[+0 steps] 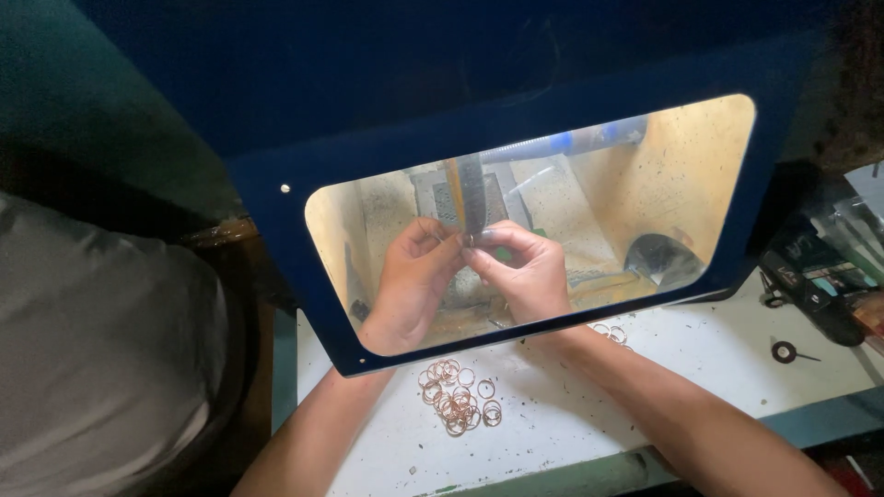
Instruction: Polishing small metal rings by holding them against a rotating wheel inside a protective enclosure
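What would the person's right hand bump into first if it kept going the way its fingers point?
The right hand points up and left, and its fingertips already meet the left hand around a small ring. Just beyond stands the upright grey tool, probably next, though depth behind the window is unclear.

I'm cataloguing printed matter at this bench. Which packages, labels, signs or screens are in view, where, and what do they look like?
Possible label: at the right edge of the bench, on a dark tool, small pale and teal patches; too blurred to tell more.
Otherwise no packages, signs or screens.
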